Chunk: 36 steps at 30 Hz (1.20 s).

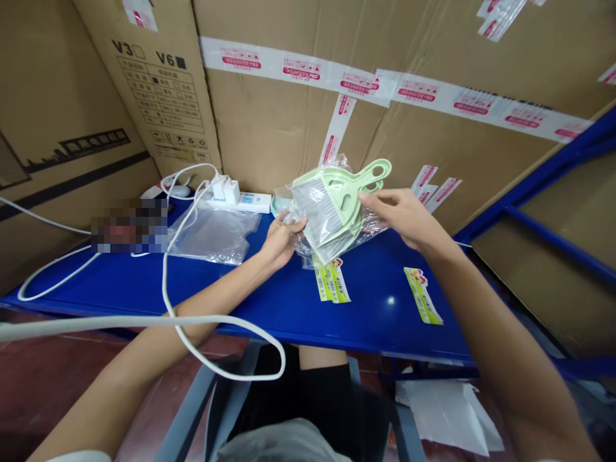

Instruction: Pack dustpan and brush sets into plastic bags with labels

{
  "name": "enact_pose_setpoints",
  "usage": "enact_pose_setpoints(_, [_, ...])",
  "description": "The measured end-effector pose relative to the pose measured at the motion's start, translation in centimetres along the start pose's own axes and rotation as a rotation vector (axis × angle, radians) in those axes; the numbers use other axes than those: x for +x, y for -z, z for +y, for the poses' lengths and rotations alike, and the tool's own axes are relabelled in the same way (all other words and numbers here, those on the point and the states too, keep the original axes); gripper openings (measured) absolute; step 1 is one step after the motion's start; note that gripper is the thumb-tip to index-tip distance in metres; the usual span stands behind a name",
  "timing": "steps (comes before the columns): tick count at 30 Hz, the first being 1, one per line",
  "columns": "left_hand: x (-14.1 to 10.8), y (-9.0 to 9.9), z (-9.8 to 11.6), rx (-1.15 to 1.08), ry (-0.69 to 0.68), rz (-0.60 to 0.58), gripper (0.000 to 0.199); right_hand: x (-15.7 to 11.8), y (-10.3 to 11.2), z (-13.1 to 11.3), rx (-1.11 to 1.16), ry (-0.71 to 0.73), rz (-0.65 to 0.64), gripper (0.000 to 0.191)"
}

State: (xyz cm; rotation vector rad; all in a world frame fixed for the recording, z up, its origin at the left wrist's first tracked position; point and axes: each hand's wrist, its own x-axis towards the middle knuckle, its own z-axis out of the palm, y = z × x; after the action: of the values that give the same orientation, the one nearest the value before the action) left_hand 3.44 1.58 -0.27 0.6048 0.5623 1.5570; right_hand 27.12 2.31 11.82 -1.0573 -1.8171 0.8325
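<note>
A light green hand brush [347,196] with grey bristles lies over a matching small dustpan [308,177], at the back middle of the blue table. Clear plastic bag film [342,162] wraps round much of the pair, while the handles stick out at the upper right. My left hand [282,239] is closed on the bag's left side, thumb over the film by the bristles. With thumb and fingers pinched, my right hand [402,215] grips the set's right edge below the handles. Which layers lie between those fingertips is partly hidden.
Green-and-white printed cards [332,282] lie just below the set, with another card [423,296] farther right. Flat clear bags [214,234] are at left, before a white power strip [255,203]. A white cable [166,276] loops across my left forearm. Cardboard [289,128] walls the back.
</note>
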Motion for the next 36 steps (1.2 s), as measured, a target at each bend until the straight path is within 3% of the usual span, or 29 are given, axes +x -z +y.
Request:
enact_pose_setpoints(6, [0.6,0.2,0.5,-0.06,0.078,-0.04,0.022,4.9,1.0,-1.2,-0.223,0.374,-0.01,0.036])
enact_pose_setpoints(12, [0.6,0.0,1.1,-0.099,0.113,-0.063,0.029,8.9,-0.3,-2.1,-0.278,0.536,-0.005,0.042])
enact_pose_setpoints(15, [0.5,-0.2,1.4,-0.12,0.154,-0.034,0.03,9.7,-0.9,-3.0,-0.241,0.51,0.05,0.04])
enact_pose_setpoints(18, [0.6,-0.3,1.6,-0.143,0.169,-0.03,0.029,9.0,-1.7,-5.5,-0.229,0.415,0.102,0.039])
enact_pose_setpoints(21, [0.8,-0.2,1.8,-0.165,0.131,-0.038,0.026,7.2,-3.0,-8.8,-0.386,0.267,0.09,0.02])
enact_pose_setpoints(23, [1.1,0.0,2.1,-0.168,0.088,-0.019,0.028,6.1,-3.8,-10.4,-0.49,0.193,0.08,0.019])
enact_pose_setpoints(29, [2.1,0.8,3.2,-0.167,0.013,0.04,0.028,6.0,-3.5,-10.5,-0.593,-0.016,-0.076,0.019])
enact_pose_setpoints(32, [2.2,0.9,3.3,-0.156,0.005,0.019,0.026,6.3,-3.1,-10.6,-0.634,-0.003,-0.095,0.02])
enact_pose_setpoints(36, [2.2,1.1,2.9,-0.131,-0.008,-0.049,0.014,6.0,-3.9,-12.5,-0.708,0.143,0.016,0.02])
